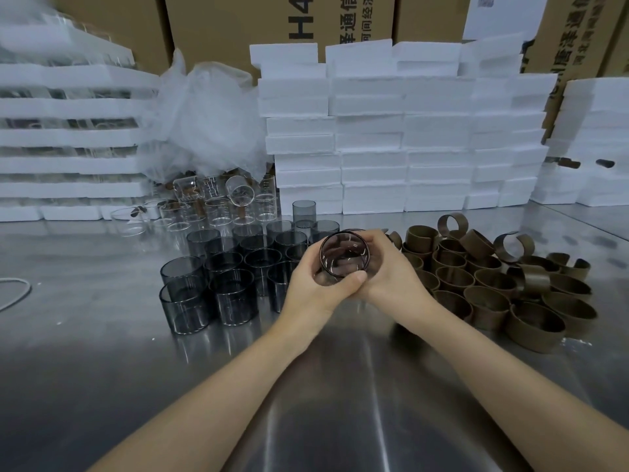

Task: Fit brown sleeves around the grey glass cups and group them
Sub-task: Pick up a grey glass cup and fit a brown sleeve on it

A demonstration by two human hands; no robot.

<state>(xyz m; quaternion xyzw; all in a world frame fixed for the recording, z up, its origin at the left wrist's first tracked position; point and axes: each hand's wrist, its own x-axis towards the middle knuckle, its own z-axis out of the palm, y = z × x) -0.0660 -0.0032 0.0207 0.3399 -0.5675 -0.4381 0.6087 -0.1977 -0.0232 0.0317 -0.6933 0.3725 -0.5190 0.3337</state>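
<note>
Both my hands hold one grey glass cup point(343, 253) above the steel table, its open mouth tilted toward me. My left hand point(315, 284) wraps its left side with the thumb across the near rim. My right hand point(391, 270) curls around its right side. A dark brownish band shows around the cup wall, but I cannot tell if it is a sleeve. Several bare grey cups point(224, 277) stand grouped to the left of my hands. A heap of brown sleeves point(493, 281) lies to the right.
Clear glass beakers point(211, 206) sit behind the grey cups, under a crumpled plastic sheet point(204, 124). White foam blocks point(408, 137) are stacked along the back, with cardboard boxes point(279, 18) behind. A white cord loop point(15, 291) lies at the left edge of the steel table point(323, 403).
</note>
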